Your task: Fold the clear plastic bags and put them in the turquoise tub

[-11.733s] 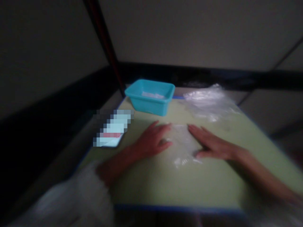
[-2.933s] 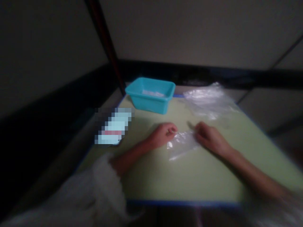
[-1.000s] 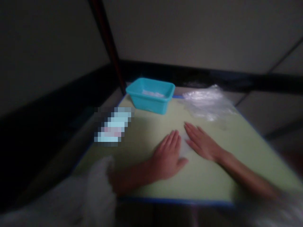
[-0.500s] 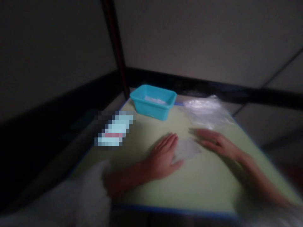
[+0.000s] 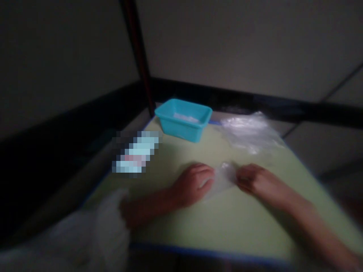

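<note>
plastic piece (image 5: 224, 183), see-through, mid-way across desk (image 5: 227, 226). left hand (image 5: 194, 184): fingers curled at its left side, can't tell if gripping. right hand (image 5: 256, 180): fingers pinched on its right edge. looks like edge-handling step; next move calls for light, even tension.
</note>
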Tool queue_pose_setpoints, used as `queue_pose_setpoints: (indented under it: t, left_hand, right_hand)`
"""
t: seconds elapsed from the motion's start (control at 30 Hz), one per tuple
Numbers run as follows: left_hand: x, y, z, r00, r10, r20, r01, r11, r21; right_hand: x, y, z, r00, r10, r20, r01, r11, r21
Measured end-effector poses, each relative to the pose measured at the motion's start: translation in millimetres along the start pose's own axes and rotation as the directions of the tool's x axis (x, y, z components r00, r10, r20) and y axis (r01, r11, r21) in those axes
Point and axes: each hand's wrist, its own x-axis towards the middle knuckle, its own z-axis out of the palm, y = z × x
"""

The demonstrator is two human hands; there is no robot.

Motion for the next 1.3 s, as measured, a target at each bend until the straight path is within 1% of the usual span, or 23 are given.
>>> queue_pose_setpoints:
  t: [0.1, 0.17, 0.27, 0.37, 0.47, 0.53, 0.63, 0.77, 0.83, 0.93, 1.03, 1.1, 1.13, 1.2, 1.27, 1.3]
  left_hand:
    - [-2.4, -0.2, 1.9, 0.997, 0.052, 0.060, -0.054, 0.998, 0.027]
    - [-3.8, -0.3, 2.8, 0.992, 0.067, 0.109, -0.073, 0.996, 0.055]
    - [-4.6, 0.0, 3.1, 0.986, 0.049, 0.161, -0.064, 0.994, 0.087]
    - [-4.1, 1.1, 2.6, 0.982, 0.021, 0.188, -0.039, 0.995, 0.095]
    - [-3.0, 3.0, 1.4, 0.977, 0.000, 0.212, -0.020, 0.996, 0.089]
    - [-2.3, 4.7, 0.1, 0.976, -0.004, 0.216, -0.014, 0.997, 0.079]
    - [-1.5, 7.6, -2.3, 0.976, -0.007, 0.216, -0.006, 0.998, 0.061]
    - [-1.1, 9.1, -4.1, 0.973, -0.024, 0.228, 0.014, 0.999, 0.044]
    - [-1.4, 8.4, -3.6, 0.972, -0.030, 0.233, 0.022, 0.999, 0.035]
    - [-2.5, 7.7, -1.6, 0.973, -0.035, 0.230, 0.033, 0.999, 0.011]
    - [-2.3, 8.9, -1.7, 0.979, -0.062, 0.194, 0.079, 0.994, -0.082]
    - [0.0, 9.6, -4.2, 0.980, -0.107, 0.169, 0.144, 0.964, -0.224]
    - [2.0, 9.5, -6.1, 0.975, -0.139, 0.172, 0.188, 0.931, -0.312]
    - [6.9, 7.8, -9.4, 0.956, -0.194, 0.218, 0.278, 0.833, -0.478]
    - [11.8, 4.3, -9.8, 0.940, -0.205, 0.273, 0.331, 0.744, -0.581]
    - [13.6, 2.4, -8.2, 0.934, -0.200, 0.295, 0.345, 0.719, -0.604]
  right_hand:
    - [1.9, -2.5, -0.7, 1.000, -0.002, -0.019, 0.001, 0.999, -0.045]
    - [2.5, -3.0, -0.4, 1.000, -0.007, -0.021, 0.006, 0.998, -0.065]
    - [2.7, -2.0, 1.5, 1.000, -0.011, -0.026, 0.010, 0.998, -0.063]
    - [2.5, -0.5, 2.5, 0.999, -0.017, -0.029, 0.016, 0.999, -0.042]
    - [1.6, 0.7, -0.8, 1.000, 0.001, -0.007, -0.001, 1.000, -0.014]
    - [0.4, 2.0, -4.6, 1.000, 0.022, -0.003, -0.021, 0.999, 0.035]
    - [-2.2, 5.2, -8.5, 0.996, 0.081, -0.022, -0.077, 0.985, 0.155]
    - [-4.4, 11.3, -5.5, 0.983, 0.172, -0.060, -0.141, 0.927, 0.347]
    - [-3.9, 14.5, -2.0, 0.978, 0.191, -0.083, -0.138, 0.891, 0.432]
    - [-0.5, 17.3, 1.4, 0.963, 0.211, -0.167, -0.101, 0.860, 0.500]
    - [4.9, 15.8, 0.0, 0.937, 0.227, -0.265, -0.049, 0.837, 0.546]
    - [8.5, 12.0, -3.3, 0.916, 0.255, -0.310, -0.018, 0.798, 0.603]
    - [10.0, 9.3, -5.3, 0.905, 0.275, -0.324, -0.006, 0.771, 0.637]
    - [12.4, 2.9, -9.3, 0.893, 0.315, -0.320, -0.002, 0.715, 0.699]
    - [14.5, -4.7, -13.1, 0.888, 0.352, -0.297, -0.026, 0.683, 0.730]
    - [15.7, -8.7, -15.0, 0.886, 0.364, -0.288, -0.041, 0.680, 0.732]
